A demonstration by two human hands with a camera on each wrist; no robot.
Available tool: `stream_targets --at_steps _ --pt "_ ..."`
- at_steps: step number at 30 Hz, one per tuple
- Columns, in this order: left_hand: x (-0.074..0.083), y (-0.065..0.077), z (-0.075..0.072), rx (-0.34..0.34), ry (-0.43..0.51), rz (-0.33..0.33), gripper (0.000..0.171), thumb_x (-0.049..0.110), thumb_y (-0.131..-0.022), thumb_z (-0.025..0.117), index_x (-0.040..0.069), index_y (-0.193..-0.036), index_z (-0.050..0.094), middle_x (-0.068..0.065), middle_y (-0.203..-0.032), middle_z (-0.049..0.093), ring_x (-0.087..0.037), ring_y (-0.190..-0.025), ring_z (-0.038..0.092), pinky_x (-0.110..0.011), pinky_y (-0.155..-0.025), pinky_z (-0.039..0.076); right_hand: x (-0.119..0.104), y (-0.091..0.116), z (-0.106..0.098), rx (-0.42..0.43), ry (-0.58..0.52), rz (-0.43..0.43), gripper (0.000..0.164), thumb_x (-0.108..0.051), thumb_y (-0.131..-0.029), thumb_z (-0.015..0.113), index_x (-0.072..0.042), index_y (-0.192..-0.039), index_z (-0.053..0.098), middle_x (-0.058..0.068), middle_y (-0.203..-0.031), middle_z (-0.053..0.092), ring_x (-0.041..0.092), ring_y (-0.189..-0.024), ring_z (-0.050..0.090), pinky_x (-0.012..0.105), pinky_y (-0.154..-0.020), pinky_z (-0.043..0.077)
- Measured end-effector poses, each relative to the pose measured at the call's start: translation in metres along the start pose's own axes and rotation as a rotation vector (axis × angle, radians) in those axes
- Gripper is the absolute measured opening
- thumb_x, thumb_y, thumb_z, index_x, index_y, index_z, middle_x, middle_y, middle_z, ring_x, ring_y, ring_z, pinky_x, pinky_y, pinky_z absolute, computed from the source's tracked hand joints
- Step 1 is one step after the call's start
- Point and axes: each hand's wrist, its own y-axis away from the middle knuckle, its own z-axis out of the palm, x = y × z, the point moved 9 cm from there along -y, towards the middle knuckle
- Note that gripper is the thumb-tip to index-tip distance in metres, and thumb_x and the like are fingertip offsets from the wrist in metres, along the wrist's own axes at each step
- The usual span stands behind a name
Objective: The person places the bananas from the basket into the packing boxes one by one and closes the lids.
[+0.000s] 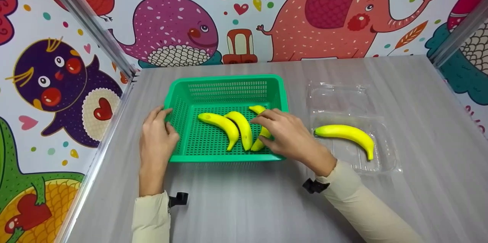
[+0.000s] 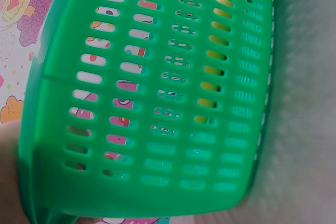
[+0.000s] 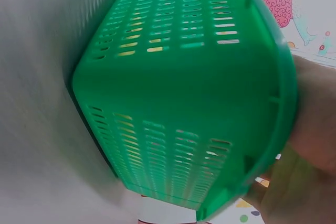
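A green plastic basket [image 1: 228,158] with slotted walls stands on the table in front of me. My left hand [image 1: 156,136] holds its left rim, fingers and thumb bent at the edge. Inside lie two yellow bananas [image 1: 221,123], side by side on the basket floor. Over the basket's right side, my right hand [image 1: 284,132] grips a third banana [image 1: 257,109], whose middle is partly hidden by the fingers. In the right wrist view that banana [image 3: 286,184] appears blurred beside the fingers, beyond the basket rim [image 3: 287,87].
To the right, an opened clear plastic clamshell box [image 1: 390,151] lies on the grey table [image 1: 236,205], with another banana [image 1: 347,132] in it. Cartoon-printed walls [image 1: 244,14] rise behind and at the sides, with a metal frame post [image 1: 87,25] at the left corner.
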Motion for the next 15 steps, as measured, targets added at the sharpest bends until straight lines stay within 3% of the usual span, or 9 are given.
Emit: stream_targets --at_steps 9,15 --pt "0.001 0.0 0.001 0.002 0.007 0.006 0.041 -0.005 -0.102 0.052 -0.004 -0.138 0.07 -0.026 -0.156 0.058 -0.05 -0.144 0.055 -0.063 -0.1 0.058 -0.002 -0.01 0.012 -0.057 -0.025 0.014 0.046 -0.023 -0.095 0.084 -0.016 -0.139 0.073 0.006 -0.141 0.072 0.027 -0.13 0.067 0.046 -0.09 0.066" --pt "0.0 0.0 0.0 0.013 0.006 0.011 0.041 -0.006 -0.101 0.052 -0.004 -0.137 0.071 -0.026 -0.155 0.059 -0.05 -0.144 0.055 -0.063 -0.101 0.057 -0.005 -0.022 0.024 -0.122 -0.08 0.044 0.047 -0.022 -0.098 0.082 -0.011 -0.143 0.07 0.01 -0.142 0.069 0.029 -0.129 0.067 0.047 -0.101 0.063"
